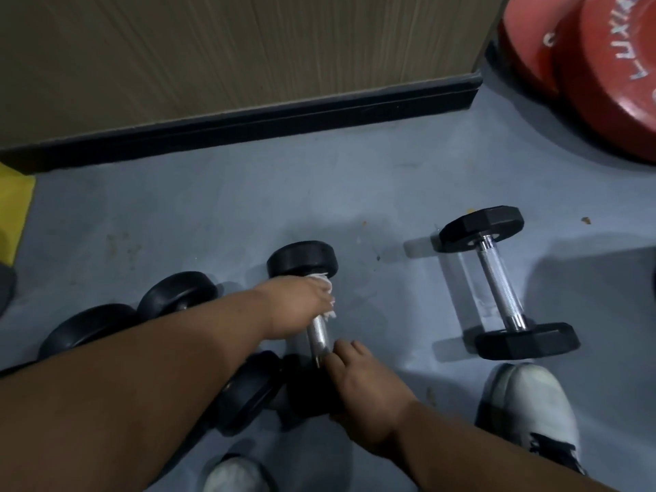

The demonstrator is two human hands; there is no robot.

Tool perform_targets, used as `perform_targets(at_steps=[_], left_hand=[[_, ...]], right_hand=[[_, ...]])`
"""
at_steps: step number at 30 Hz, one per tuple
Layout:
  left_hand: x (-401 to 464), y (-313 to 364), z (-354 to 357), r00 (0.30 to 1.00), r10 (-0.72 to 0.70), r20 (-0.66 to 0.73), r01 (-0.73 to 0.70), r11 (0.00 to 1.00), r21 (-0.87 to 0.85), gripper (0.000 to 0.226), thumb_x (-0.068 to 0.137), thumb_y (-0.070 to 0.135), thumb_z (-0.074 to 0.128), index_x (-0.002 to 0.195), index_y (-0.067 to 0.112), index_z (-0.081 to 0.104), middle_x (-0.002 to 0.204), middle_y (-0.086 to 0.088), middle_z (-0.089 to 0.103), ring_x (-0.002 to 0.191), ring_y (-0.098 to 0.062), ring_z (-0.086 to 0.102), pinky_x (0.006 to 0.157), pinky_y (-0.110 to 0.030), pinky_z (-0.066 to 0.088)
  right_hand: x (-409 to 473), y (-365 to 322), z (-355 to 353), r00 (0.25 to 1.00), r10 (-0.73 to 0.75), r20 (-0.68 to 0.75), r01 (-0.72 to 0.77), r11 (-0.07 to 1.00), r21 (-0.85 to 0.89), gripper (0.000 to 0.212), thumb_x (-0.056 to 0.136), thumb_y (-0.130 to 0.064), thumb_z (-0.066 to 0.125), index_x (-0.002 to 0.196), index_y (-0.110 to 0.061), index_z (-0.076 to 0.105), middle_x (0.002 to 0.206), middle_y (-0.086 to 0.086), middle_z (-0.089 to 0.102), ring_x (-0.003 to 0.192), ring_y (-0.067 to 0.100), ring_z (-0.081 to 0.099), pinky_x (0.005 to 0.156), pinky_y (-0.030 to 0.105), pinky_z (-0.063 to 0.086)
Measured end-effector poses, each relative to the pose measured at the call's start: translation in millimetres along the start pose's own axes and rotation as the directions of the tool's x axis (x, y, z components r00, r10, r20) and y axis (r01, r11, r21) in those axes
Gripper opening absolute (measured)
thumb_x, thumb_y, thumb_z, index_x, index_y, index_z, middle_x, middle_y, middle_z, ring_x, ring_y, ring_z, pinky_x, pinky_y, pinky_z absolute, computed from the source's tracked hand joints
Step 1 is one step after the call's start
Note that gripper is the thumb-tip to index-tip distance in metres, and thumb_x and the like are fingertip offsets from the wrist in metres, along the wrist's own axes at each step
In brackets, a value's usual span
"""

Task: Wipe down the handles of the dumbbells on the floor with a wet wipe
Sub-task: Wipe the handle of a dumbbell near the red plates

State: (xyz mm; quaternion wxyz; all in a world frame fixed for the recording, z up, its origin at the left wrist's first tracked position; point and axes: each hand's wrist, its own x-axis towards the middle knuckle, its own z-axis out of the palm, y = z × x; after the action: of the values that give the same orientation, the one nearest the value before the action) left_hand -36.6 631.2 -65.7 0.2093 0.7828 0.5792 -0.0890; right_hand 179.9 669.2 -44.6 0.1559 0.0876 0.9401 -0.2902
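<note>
Four dumbbells lie on the grey floor (213,214), three grouped at near left, one apart at right.

Item 1: round-headed dumbbell (321,332), centre, lying with its far head toward the wall and its near head toward the viewer; chrome handle bare between the two hands.

Item 2: wet wipe (324,282), white, bunched round the far part of that handle, just below the far head; crumpled edges show above and below the fingers.

Item 3: left hand (300,305), reaching in from near left, fingers curled over the handle and gripping the wipe against it.

Item 4: right hand (358,385), resting on the near head of the same dumbbell; fingers lie close together, bent over the head with tips at the near end of the handle; thumb under the head's near edge.

Item 5: hexagonal-headed dumbbell (504,282), right, well apart from the hands, handle uncovered.

Item 6: two further round-headed dumbbells (177,292) at left, partly hidden by the left forearm, handles not visible.

Item 7: white shoes, one at near right (532,403), one at the bottom edge (234,474).

Item 8: red weight plates (610,72), far right, leaning together.

Item 9: wood-grain wall panel (213,47) with dark skirting (248,126), far side.
</note>
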Motion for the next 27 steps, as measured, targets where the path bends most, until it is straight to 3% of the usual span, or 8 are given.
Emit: perform_targets(at_steps=[6, 9, 13, 17, 19, 22, 24, 27], left_hand=[[-35.6, 21.8, 33.9, 0.941, -0.084, -0.328, 0.032, 0.987, -0.159, 0.047, 0.084, 0.003, 0.050, 0.128, 0.001, 0.063, 0.137, -0.012, 0.059, 0.134, -0.028, 0.046, 0.116, -0.036, 0.030], [-38.9, 43.8, 38.1, 0.949, -0.228, -0.216, 0.140, 0.923, -0.359, 0.034, 0.091, 0.012, 0.056, 0.123, 0.003, 0.064, 0.134, -0.015, 0.058, 0.128, -0.027, 0.050, 0.112, -0.037, 0.035], [-41.5, 34.5, 40.2, 0.987, 0.059, -0.151, -0.081, 0.986, -0.145, 0.040, 0.095, 0.013, 0.046, 0.131, 0.003, 0.061, 0.139, -0.012, 0.057, 0.134, -0.024, 0.048, 0.117, -0.014, 0.011], [-40.6, 5.1, 32.0, 0.995, -0.061, -0.078, 0.058, 0.997, -0.043, 0.040, 0.107, 0.028, 0.040, 0.139, 0.012, 0.056, 0.151, -0.004, 0.047, 0.147, -0.019, 0.028, 0.122, -0.029, 0.012], [-41.8, 14.2, 32.4, 0.985, -0.159, -0.060, 0.159, 0.987, -0.016, 0.038, 0.105, 0.032, 0.044, 0.130, 0.013, 0.064, 0.144, -0.005, 0.055, 0.143, -0.021, 0.037, 0.121, -0.033, 0.015], [-44.7, 41.4, 43.5, 0.996, -0.071, -0.059, 0.069, 0.997, -0.044, 0.029, 0.094, 0.025, 0.063, 0.119, 0.013, 0.071, 0.134, -0.005, 0.063, 0.130, -0.022, 0.053, 0.117, -0.034, 0.025], [-42.3, 48.3, 39.2, 1.000, -0.026, 0.018, 0.028, 0.991, -0.133, 0.034, 0.097, 0.020, 0.052, 0.124, 0.007, 0.067, 0.137, -0.008, 0.059, 0.131, -0.022, 0.051, 0.117, -0.034, 0.026], [-39.2, 34.3, 32.6, 0.993, -0.093, -0.071, 0.089, 0.994, -0.058, 0.043, 0.099, 0.027, 0.035, 0.110, 0.011, 0.073, 0.120, -0.004, 0.069, 0.120, -0.021, 0.059, 0.109, -0.034, 0.036]], right_hand=[[-6.6, 16.1, -10.3, 0.993, -0.070, -0.090, 0.057, 0.989, -0.137, 0.036, 0.060, -0.015, 0.072, 0.094, -0.021, 0.062, 0.098, 0.000, 0.055, 0.086, 0.023, 0.053, 0.065, 0.033, 0.053], [2.9, -0.4, 1.3, 0.978, -0.142, -0.153, 0.109, 0.973, -0.204, 0.028, 0.061, -0.021, 0.067, 0.090, -0.023, 0.066, 0.099, 0.001, 0.059, 0.090, 0.026, 0.057, 0.071, 0.030, 0.051], [7.8, -15.4, 16.9, 0.967, -0.213, -0.139, 0.194, 0.971, -0.138, 0.049, 0.068, -0.033, 0.063, 0.115, -0.019, 0.062, 0.114, 0.005, 0.058, 0.106, 0.028, 0.056, 0.087, 0.034, 0.046], [2.3, 8.2, 13.2, 0.991, -0.137, -0.005, 0.137, 0.990, -0.026, 0.078, 0.065, -0.054, 0.074, 0.128, -0.016, 0.051, 0.124, 0.003, 0.052, 0.110, 0.025, 0.049, 0.096, 0.038, 0.047], [1.2, 14.3, 15.4, 0.989, -0.140, 0.038, 0.141, 0.990, -0.012, 0.077, 0.069, -0.054, 0.072, 0.134, -0.019, 0.048, 0.128, 0.003, 0.052, 0.116, 0.025, 0.048, 0.099, 0.039, 0.045], [-1.0, 15.1, 21.7, 0.991, -0.134, 0.007, 0.134, 0.990, 0.045, 0.077, 0.073, -0.051, 0.071, 0.139, -0.021, 0.045, 0.132, 0.001, 0.051, 0.119, 0.023, 0.048, 0.103, 0.035, 0.044], [-1.0, 14.6, 25.1, 0.989, -0.148, -0.007, 0.148, 0.989, 0.030, 0.078, 0.073, -0.053, 0.070, 0.139, -0.021, 0.044, 0.132, 0.002, 0.052, 0.118, 0.024, 0.048, 0.103, 0.035, 0.044], [0.9, 10.6, 23.3, 0.989, -0.145, 0.004, 0.145, 0.989, -0.036, 0.074, 0.074, -0.054, 0.069, 0.134, -0.018, 0.045, 0.128, 0.004, 0.050, 0.115, 0.025, 0.047, 0.098, 0.039, 0.047]])
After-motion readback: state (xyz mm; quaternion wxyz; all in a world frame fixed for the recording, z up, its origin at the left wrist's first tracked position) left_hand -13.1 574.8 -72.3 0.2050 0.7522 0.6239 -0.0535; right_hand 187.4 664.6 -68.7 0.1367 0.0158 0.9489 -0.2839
